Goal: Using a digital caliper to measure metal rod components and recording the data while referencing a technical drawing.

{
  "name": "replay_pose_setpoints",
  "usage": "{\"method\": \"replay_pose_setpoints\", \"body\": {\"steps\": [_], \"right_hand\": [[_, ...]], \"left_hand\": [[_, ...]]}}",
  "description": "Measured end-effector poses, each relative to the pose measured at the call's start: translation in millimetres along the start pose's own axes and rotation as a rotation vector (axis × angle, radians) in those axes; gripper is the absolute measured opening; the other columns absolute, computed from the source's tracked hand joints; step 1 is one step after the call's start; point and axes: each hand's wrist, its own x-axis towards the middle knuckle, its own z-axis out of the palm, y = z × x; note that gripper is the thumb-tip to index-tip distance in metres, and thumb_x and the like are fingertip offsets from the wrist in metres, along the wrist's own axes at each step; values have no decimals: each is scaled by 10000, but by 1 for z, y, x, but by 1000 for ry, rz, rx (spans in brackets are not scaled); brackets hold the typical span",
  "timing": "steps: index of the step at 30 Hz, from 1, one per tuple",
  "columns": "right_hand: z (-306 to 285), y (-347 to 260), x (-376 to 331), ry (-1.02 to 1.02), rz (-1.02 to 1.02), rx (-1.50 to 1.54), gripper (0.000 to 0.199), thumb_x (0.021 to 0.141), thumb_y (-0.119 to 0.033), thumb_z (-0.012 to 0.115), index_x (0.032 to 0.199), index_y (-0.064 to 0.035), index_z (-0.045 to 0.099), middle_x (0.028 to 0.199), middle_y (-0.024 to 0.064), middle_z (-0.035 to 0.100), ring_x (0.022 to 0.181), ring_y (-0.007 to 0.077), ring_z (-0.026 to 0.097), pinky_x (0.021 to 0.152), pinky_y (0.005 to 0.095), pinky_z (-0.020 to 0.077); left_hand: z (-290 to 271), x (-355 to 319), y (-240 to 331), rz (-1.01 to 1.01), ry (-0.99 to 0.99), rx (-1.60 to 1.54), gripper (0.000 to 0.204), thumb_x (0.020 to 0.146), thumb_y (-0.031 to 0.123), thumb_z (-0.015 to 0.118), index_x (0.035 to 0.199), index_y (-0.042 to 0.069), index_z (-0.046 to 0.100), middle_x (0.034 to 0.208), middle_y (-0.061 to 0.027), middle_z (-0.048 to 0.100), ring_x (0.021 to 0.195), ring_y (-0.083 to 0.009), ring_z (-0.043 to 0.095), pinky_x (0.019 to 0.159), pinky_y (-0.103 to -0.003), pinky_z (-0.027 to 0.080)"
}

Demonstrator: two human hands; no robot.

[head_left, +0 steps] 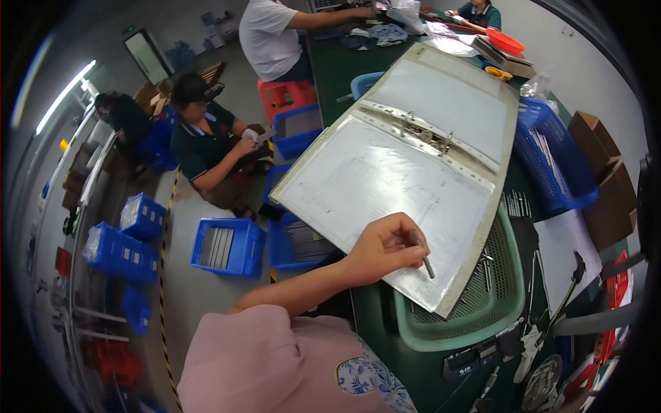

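An open ring binder [406, 165] lies across the dark green desk [344, 69], its lower corner over a green mesh basket [496, 310] holding what seem to be thin metal rods. The left hand [382, 251] rests on the lower sleeved page, its grip pinched narrow around a thin metal rod [423, 256], so the checking looks under way; the right hand is out of view.

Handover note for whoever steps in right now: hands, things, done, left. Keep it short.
Left hand: holds a thin metal rod pen-like, its tip on the lower page of the open ring binder.
Right hand: out of view.
Binder lies open across the green mesh basket on the green table; more thin metal pieces lie in the basket.
Done: binder opened to a sleeved drawing sheet.
Left: cannot tell from this view.
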Motion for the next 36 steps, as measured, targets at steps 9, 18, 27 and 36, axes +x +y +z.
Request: {"method": "replay_pose_setpoints", "body": {"steps": [9,18,27,36], "right_hand": [[-51,58,-54,125,90,45,265,748,-183,502,924,-8,593,864,133,602,776,231,568,688,325,439],[-80,76,-74,230,98,114,266,764,-191,498,932,-5,589,862,125,601,763,221,564,682,317,437],[-117,57,-66,345,41,179,269,779,-198,495,941,-3,584,861,118,600,750,212,561,676,309,435],[-148,20,-29,432,-71,250,272,795,-205,491,950,0,579,859,110,600,736,202,558,670,301,434]], "left_hand": [[-1,1,1,-4,-41,4,137,787,5,527,896,-10,446,875,-106,528,775,-128,534,686,-247,469],[-1,1,1,3,-56,-17,135,798,20,528,903,-4,447,866,-89,533,761,-114,525,690,-244,445],[-4,1,-2,40,-62,-59,138,801,33,535,903,-2,450,856,-81,537,746,-109,527,680,-237,450],[-4,1,-4,44,-73,-118,138,795,55,559,879,-3,466,803,-62,529,700,-87,528,651,-222,461]]}}
